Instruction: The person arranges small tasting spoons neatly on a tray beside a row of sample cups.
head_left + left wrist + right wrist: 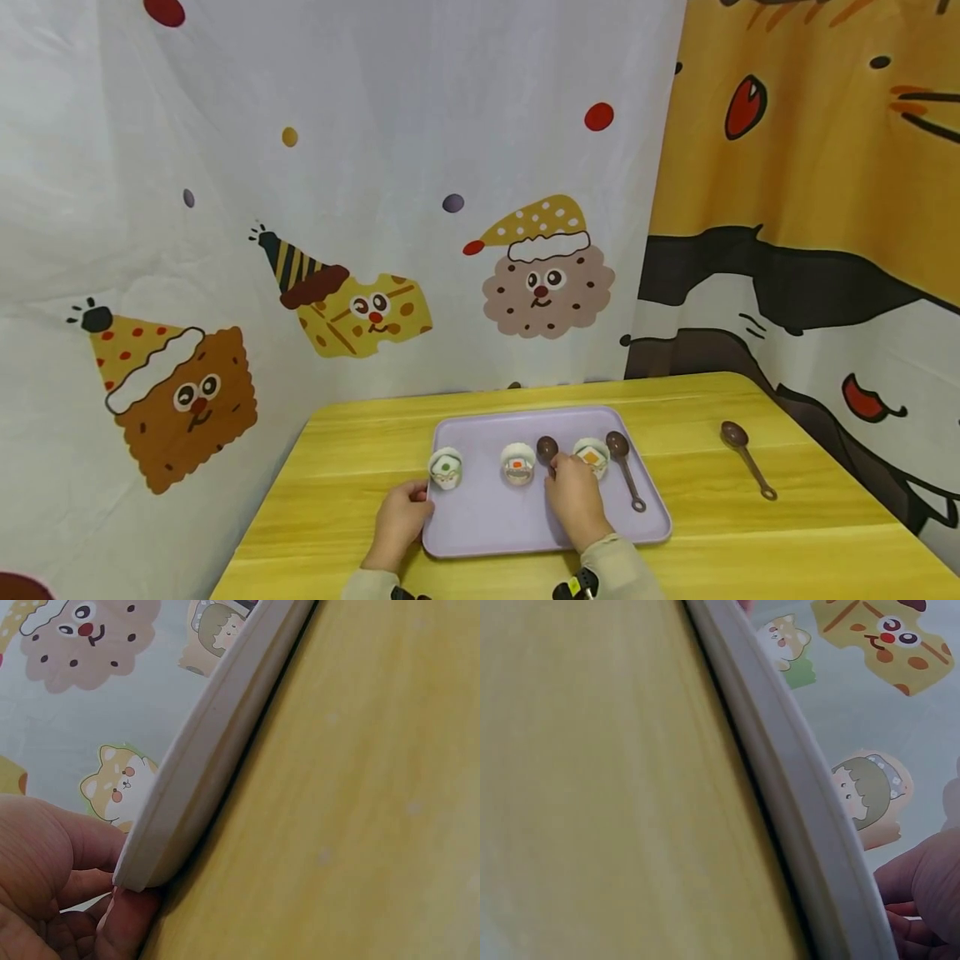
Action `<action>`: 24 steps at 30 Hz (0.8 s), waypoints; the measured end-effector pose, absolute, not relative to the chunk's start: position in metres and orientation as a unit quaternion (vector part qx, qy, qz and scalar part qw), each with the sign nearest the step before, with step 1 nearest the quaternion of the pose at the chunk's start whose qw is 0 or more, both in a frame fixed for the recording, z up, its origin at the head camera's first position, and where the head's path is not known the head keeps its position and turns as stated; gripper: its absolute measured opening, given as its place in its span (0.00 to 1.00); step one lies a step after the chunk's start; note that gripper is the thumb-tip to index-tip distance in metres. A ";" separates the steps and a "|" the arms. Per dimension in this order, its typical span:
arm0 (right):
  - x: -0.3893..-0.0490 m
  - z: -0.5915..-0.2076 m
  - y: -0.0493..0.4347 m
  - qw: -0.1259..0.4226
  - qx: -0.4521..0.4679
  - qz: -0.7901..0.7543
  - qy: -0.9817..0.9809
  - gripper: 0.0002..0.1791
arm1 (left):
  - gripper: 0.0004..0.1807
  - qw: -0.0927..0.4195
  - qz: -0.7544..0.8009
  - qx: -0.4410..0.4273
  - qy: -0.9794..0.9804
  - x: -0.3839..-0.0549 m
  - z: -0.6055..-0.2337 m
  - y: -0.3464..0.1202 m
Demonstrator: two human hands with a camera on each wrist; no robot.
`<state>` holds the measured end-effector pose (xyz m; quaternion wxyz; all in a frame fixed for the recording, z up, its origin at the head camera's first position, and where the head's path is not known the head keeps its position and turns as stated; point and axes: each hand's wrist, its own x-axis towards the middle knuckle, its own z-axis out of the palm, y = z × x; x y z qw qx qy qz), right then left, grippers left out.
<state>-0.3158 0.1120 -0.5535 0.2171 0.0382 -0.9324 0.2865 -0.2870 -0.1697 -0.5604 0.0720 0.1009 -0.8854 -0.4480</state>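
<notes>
A lilac tray (495, 533) lies on the table. At its left edge my left hand (400, 518) pinches the rim; the left wrist view shows the thumb below and fingers above the tray's rim (202, 750). Over the tray, my right hand (576, 500) holds a brown spoon (547, 450) by its handle, which the fingers mostly hide. This spoon lies between a middle white cup (517, 463) and a right white cup (592, 457), the latter partly behind the hand. A second brown spoon (627, 471) rests to the right. Another white cup (446, 468) stands at the tray's left side.
A third brown spoon (748, 460) lies on the yellow wood-grain table (810, 533), right of the tray. Behind the table hangs a white curtain (420, 108) printed with cartoon biscuits and cheese, with an orange printed part (810, 167) at the right.
</notes>
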 end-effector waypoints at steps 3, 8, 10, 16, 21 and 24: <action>-0.316 -0.554 0.112 0.212 0.037 0.284 -0.934 0.09 | 0.20 0.074 -0.448 0.098 -0.885 -0.287 -0.559 -0.169; -0.315 -0.554 0.113 0.204 0.037 0.281 -0.937 0.09 | 0.20 0.073 -0.451 0.099 -0.884 -0.287 -0.558 -0.169; -0.315 -0.553 0.112 0.206 0.038 0.282 -0.936 0.10 | 0.20 0.073 -0.451 0.100 -0.884 -0.286 -0.557 -0.168; -0.313 -0.545 0.111 0.205 0.032 0.279 -0.938 0.11 | 0.20 0.070 -0.453 0.100 -0.883 -0.285 -0.554 -0.168; -0.311 -0.530 0.117 0.217 0.020 0.266 -0.939 0.13 | 0.20 0.070 -0.457 0.097 -0.882 -0.283 -0.553 -0.168; -0.311 -0.523 0.125 0.231 0.014 0.273 -0.934 0.13 | 0.20 0.073 -0.456 0.094 -0.882 -0.283 -0.553 -0.168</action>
